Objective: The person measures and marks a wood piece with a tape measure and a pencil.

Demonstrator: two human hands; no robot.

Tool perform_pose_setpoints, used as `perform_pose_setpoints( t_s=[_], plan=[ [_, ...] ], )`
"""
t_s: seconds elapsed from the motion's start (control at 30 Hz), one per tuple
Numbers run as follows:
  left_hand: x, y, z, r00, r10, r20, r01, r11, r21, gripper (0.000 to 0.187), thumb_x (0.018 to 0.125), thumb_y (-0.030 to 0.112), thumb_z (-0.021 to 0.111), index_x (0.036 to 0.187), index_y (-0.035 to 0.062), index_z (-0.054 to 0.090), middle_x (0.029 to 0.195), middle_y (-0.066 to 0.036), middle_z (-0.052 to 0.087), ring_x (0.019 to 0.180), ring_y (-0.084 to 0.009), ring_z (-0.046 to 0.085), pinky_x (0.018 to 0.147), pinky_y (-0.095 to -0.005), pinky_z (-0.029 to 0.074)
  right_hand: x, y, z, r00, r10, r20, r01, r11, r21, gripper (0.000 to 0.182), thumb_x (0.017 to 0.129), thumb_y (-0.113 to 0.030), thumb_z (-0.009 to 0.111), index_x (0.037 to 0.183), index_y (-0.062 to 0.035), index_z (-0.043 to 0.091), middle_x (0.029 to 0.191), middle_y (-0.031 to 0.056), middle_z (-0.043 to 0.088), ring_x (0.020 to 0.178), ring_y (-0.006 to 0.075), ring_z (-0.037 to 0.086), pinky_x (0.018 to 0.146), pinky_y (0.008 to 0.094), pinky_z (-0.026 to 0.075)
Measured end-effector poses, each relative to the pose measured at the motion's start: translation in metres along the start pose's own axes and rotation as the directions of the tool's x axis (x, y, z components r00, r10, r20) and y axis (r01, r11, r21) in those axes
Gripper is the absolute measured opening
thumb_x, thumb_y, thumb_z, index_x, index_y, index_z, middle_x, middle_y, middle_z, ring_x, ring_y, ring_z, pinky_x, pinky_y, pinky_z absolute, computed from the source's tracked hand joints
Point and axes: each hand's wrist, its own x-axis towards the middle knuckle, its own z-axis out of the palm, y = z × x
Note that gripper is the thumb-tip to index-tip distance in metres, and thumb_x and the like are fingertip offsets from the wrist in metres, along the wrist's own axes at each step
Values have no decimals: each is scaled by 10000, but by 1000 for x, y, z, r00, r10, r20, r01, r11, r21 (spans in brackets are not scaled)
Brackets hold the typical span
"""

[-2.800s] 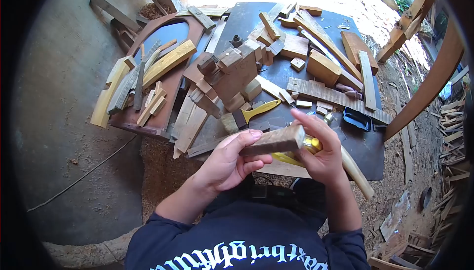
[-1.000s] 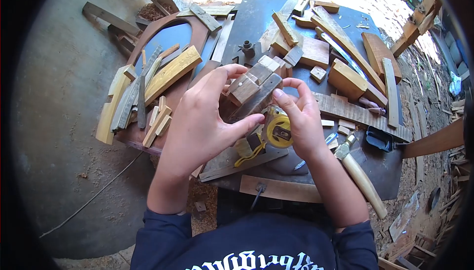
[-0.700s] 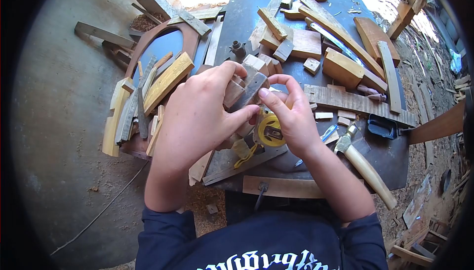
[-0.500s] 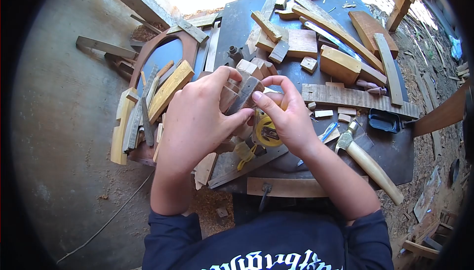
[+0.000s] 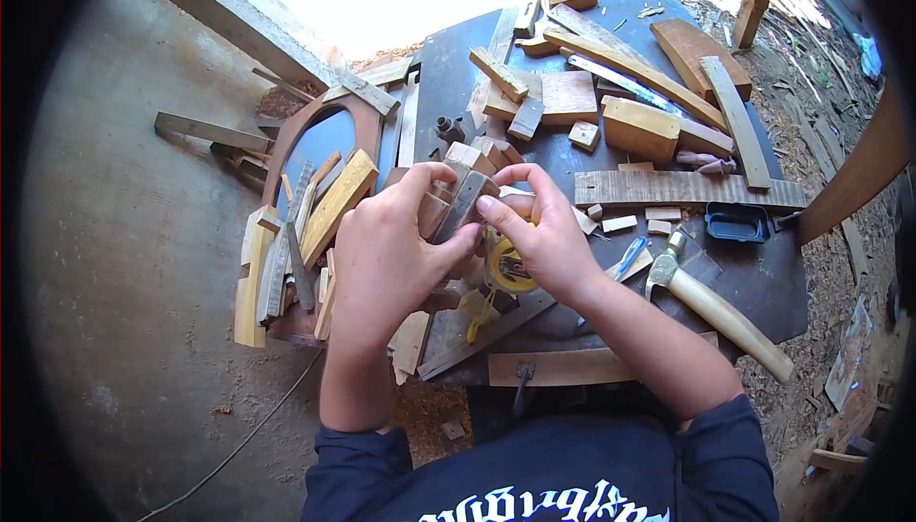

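Observation:
A small wooden block [image 5: 465, 205] with a dark, weathered face is held tilted above the workbench between both hands. My left hand [image 5: 374, 247] is closed around its left side, thumb below and index finger over the top. At the block's upper right end, my right hand [image 5: 556, 243] pinches with thumb and index finger; its other fingers are partly hidden. Just under the right hand lies a yellow tape measure [image 5: 512, 268], its strap hanging toward me. More pale wood blocks [image 5: 468, 155] sit right behind the held one, and it hides part of them.
To the right lie a hammer [image 5: 720, 310], a blue pen-like tool [image 5: 631, 257] and a black plastic tray [image 5: 738, 224]. Planks and offcuts [image 5: 641, 129] cover the back of the bench. A curved wooden frame [image 5: 286, 145] holding wood strips stands at left. A clamp [image 5: 523, 384] grips the front edge.
The view has shifted slightly, so the bench sits a little differently in the picture. Both hands keep their hold on the wooden block, with barely any change in its tilt.

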Motion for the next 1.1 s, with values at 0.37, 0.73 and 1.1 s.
perform_pose_setpoints(
  t_s=[0.37,0.73,1.1],
  plan=[
    [1,-5,1,1000,-14,6,14,1000,-16,470,780,287,889,1181,119,712,721,-110,731,654,-244,739,659,-370,553,-26,-26,-31,961,246,-125,-200,933,299,380,965,-139,583,1316,-28,487,1073,166,650,870,294,758,831,453,648],
    [0,-9,1,1000,-25,-6,25,999,-30,607,763,293,911,1281,114,651,829,-155,774,703,-292,751,691,-405,568,-74,-24,-63,962,268,-51,-157,696,700,331,1026,-233,640,1263,-13,571,1103,164,692,1036,314,747,1036,460,614],
    [4,12,-6,998,-57,5,57,998,33,593,753,334,888,1245,116,638,893,-212,745,879,-417,746,809,-516,578,-119,-28,-64,937,179,301,-338,686,644,594,945,-24,697,1459,-108,411,1447,202,566,1348,351,616,1014,663,596]
  ],
)
